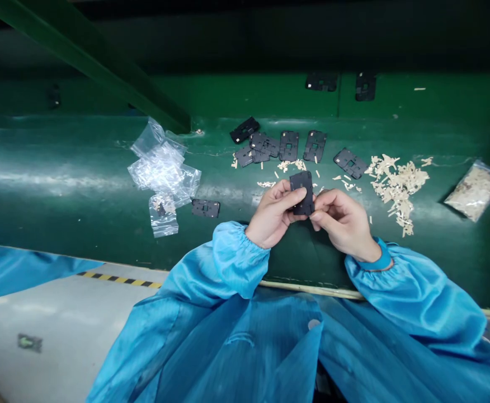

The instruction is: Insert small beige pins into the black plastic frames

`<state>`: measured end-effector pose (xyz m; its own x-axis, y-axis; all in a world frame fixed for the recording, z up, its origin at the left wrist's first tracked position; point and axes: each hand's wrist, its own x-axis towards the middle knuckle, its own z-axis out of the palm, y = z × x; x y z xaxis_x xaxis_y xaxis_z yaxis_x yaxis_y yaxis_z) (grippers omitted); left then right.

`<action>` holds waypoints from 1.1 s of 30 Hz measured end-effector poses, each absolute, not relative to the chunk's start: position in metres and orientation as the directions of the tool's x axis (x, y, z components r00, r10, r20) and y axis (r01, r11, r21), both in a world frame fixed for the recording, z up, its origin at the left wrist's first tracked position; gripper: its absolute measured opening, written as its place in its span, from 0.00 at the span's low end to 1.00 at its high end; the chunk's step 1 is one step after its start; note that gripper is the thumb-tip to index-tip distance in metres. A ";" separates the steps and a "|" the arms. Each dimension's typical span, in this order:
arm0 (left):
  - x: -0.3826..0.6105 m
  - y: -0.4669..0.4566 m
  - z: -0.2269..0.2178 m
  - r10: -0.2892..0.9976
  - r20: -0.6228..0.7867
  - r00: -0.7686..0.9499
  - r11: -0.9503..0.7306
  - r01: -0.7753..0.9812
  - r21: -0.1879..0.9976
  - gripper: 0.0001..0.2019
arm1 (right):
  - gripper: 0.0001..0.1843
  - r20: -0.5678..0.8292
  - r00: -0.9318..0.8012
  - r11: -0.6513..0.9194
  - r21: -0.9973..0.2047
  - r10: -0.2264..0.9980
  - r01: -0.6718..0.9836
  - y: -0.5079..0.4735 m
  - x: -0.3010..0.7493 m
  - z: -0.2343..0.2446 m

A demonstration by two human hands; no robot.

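My left hand (pixel 272 214) and my right hand (pixel 342 222) meet over the green belt (pixel 81 184), both closed around one small black plastic plate (pixel 302 189) held upright between the fingertips. The left thumb presses its face; the right fingers pinch its lower edge. Just beyond the hands lie several more black plates (pixel 289 145) in a loose row, and a single one (pixel 205 208) lies to the left. A heap of small beige parts (pixel 397 182) is spread out right of the hands, with a few scattered near the plates.
A pile of empty clear plastic bags (pixel 164 170) lies left on the belt. A filled bag of beige parts (pixel 475 190) rests at the far right. Two more black plates (pixel 321 81) sit on the far ledge. A green beam (pixel 102 67) slants overhead. Grey floor with hazard tape (pixel 119 279) lies lower left.
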<state>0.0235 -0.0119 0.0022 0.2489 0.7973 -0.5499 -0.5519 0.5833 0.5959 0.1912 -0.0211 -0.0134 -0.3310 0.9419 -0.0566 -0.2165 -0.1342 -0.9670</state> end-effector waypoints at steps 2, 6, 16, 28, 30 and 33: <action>0.025 -0.013 0.003 0.802 -0.551 0.230 0.568 -0.576 0.588 0.20 | 0.08 0.005 -0.298 -0.040 -0.989 0.955 -0.144 -0.024 0.190 -0.015; 0.030 -0.016 0.004 0.816 -0.549 0.184 0.529 -0.622 0.578 0.19 | 0.07 0.104 -0.239 0.104 -0.994 0.965 -0.014 -0.029 0.188 -0.021; 0.027 -0.013 0.004 0.848 -0.518 0.107 0.483 -0.558 0.675 0.20 | 0.10 -0.180 -0.426 -0.306 -0.919 0.887 -0.250 -0.015 0.197 -0.012; 0.031 -0.019 0.002 0.875 -0.475 0.095 0.457 -0.487 0.744 0.22 | 0.17 -0.331 -0.537 -0.590 -0.680 0.776 -0.434 -0.015 0.190 -0.009; 0.031 -0.019 0.001 0.877 -0.471 0.097 0.455 -0.485 0.747 0.21 | 0.18 -0.341 -0.524 -0.589 -0.682 0.780 -0.433 -0.015 0.189 -0.008; 0.032 -0.019 0.000 0.874 -0.475 0.100 0.460 -0.482 0.746 0.21 | 0.19 -0.345 -0.490 -0.565 -0.710 0.800 -0.421 -0.016 0.187 -0.008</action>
